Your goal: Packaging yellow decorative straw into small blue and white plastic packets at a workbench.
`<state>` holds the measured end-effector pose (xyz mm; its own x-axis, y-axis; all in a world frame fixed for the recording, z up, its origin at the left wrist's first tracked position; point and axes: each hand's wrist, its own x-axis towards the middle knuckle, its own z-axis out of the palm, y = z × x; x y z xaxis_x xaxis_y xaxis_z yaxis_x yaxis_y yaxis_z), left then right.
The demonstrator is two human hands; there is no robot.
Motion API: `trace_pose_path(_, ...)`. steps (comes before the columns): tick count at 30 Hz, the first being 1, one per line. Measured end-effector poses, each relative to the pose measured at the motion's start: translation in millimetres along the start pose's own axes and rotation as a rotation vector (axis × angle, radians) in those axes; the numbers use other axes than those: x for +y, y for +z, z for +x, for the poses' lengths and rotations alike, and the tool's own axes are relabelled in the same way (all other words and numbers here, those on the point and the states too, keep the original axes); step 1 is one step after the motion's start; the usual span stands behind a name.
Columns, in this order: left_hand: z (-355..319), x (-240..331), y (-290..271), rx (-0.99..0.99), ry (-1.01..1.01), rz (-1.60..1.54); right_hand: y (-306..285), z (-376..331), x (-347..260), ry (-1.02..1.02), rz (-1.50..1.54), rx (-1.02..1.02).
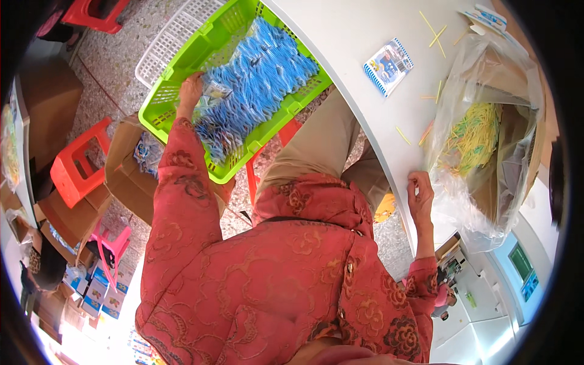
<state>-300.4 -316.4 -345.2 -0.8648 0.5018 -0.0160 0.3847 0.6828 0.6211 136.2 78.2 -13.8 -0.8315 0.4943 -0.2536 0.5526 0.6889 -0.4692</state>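
My left hand (191,92) reaches over the near left side of a bright green plastic basket (159,104), its fingers closed at the edge of a small clear-and-blue packet (216,91). Rows of blue-and-white striped packets (261,67) fill much of the basket. On the right, my right hand (421,196) rests at the edge of the white table (371,137) with its fingers curled in. Whatever it may hold is hidden. One striped packet (389,66) lies flat on the table, farther off than my right hand.
An open box lined with a clear plastic bag (480,201) holds thin yellow-green strips (474,139). Several loose strips (437,38) are scattered across the table. Left of me are a red stool (79,161) and a cardboard box (125,164). A white crate (173,39) adjoins the basket.
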Motion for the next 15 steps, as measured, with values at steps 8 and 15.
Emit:
trace_pose_path(8, 7, 4, -6, -0.243, -0.127, -0.285, 3, -4, 9, 0.007, 0.009, 0.008)
trace_pose_path(15, -3, 20, -1, -0.312, -0.215, -0.273, 5, -2, 6, -0.018, 0.001, 0.035)
